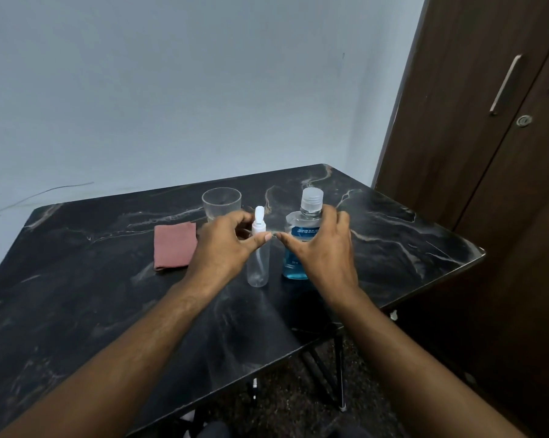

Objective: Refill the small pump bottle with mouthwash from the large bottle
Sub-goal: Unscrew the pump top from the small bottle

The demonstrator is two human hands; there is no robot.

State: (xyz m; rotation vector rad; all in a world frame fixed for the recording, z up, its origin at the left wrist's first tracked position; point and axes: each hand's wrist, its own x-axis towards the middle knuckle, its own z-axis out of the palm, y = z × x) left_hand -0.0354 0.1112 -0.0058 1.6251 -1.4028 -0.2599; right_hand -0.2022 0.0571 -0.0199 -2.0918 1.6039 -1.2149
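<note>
A small clear pump bottle (258, 267) with a white pump top stands upright in the middle of the black marble table (77, 279). It looks empty. Just right of it stands the large mouthwash bottle (293, 267), holding blue liquid, with a clear ribbed cap on. My left hand (225, 248) curls around the small bottle's neck, thumb in front of it, fingers apart. My right hand (323, 248) is spread in front of the large bottle, thumb pointing towards the left thumb. Whether either hand touches its bottle cannot be told.
An empty clear plastic cup (221, 202) stands behind the small bottle. A folded pink cloth (174, 245) lies to the left. A dark wooden wardrobe (488, 153) stands close to the table's right corner. A pale wall runs behind.
</note>
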